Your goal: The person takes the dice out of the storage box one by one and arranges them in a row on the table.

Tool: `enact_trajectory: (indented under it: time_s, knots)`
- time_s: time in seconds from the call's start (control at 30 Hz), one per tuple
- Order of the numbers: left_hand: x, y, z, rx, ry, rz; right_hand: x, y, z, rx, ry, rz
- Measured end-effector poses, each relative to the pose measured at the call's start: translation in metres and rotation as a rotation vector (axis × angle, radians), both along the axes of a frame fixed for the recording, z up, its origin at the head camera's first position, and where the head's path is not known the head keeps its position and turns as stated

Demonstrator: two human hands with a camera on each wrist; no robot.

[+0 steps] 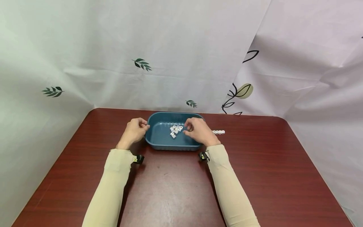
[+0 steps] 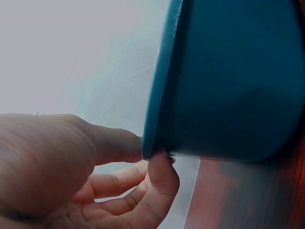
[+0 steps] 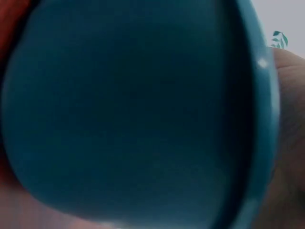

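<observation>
A blue-green plastic tray (image 1: 170, 147) with rounded corners sits near the table's far edge. Inside it, several white dice (image 1: 176, 130) lie in a loose pile. My left hand (image 1: 134, 130) pinches the tray's left rim between thumb and fingers; the left wrist view shows this grip on the tray wall (image 2: 228, 86) closely. Over the tray's right side, my right hand (image 1: 197, 130) reaches in, its fingers bent and the thumb apart from them, just right of the dice. The tray wall (image 3: 133, 105) hides those fingertips in the right wrist view.
To the right of the tray, partly behind my right hand, a short row of white dice (image 1: 219, 132) lies on the dark red wooden table (image 1: 272, 164). A pale curtain (image 1: 175, 47) with leaf prints hangs behind the table and at both sides.
</observation>
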State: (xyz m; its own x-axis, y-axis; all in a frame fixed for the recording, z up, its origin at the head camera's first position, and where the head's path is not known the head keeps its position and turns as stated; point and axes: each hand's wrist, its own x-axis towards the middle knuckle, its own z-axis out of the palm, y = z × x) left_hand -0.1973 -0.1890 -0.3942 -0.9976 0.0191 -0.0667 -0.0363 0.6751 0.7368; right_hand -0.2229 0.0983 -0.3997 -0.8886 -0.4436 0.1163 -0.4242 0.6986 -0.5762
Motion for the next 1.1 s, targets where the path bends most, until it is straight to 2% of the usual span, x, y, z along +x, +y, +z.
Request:
enact_trajectory:
  time_s: [0.17, 0.53, 0.97, 1.1]
  knots:
    - [0.000, 0.000, 0.000, -0.003, -0.005, 0.003, 0.001, -0.009, -0.006, 0.008, 0.003, -0.002]
    - [-0.001, -0.001, -0.001, 0.003, 0.001, 0.010, 0.004, -0.028, -0.014, 0.048, 0.004, -0.073]
    - [-0.002, 0.000, -0.002, -0.007, 0.015, 0.015, 0.003, -0.040, -0.018, 0.154, -0.098, -0.060]
    - [-0.002, 0.000, -0.002, -0.012, 0.019, 0.015, 0.001, -0.042, -0.021, 0.181, -0.067, -0.067]
